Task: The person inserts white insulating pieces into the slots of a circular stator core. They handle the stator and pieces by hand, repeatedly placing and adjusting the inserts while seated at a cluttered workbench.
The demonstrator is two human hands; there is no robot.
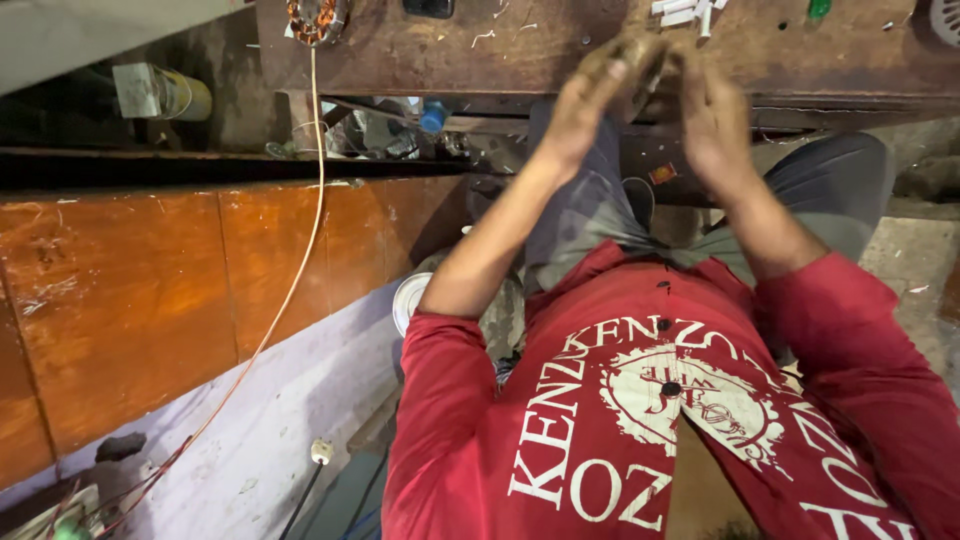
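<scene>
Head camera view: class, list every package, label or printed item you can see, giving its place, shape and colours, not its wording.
Shirt print: on the red shirt's front, round cream emblem ringed by cream lettering.
Small packet: below the workbench edge, flat, red and yellow.
Can: upper left, cylinder, yellow with a pale label.

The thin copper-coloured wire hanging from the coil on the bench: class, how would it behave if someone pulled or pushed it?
The wire likely bends easily, since it sags in a long curve. Probably light, being so thin. Tugging might drag the coil.
</scene>
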